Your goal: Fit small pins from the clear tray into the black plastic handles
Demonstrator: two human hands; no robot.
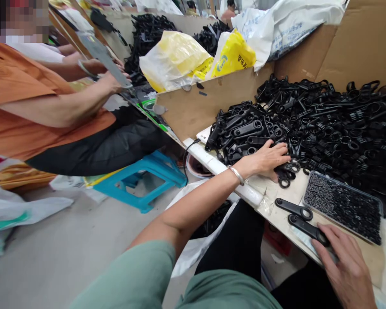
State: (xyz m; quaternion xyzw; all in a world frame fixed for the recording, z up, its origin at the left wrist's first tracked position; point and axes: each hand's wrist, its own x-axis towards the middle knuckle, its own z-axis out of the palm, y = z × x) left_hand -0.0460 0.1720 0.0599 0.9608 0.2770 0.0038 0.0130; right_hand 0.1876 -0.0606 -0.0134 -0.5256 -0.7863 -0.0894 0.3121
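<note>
My left hand reaches into the near edge of a big heap of black plastic parts on the table, fingers curled over several of them. My right hand rests at the table's front edge with its fingers pressed on the end of a long black part. A second long black part lies loose just beyond it. A shallow tray of small black pieces sits to the right of both parts.
A cardboard wall bounds the table's left side, with yellow and white bags behind it. A person in an orange top sits to the left over a blue stool. A white bag hangs below the table.
</note>
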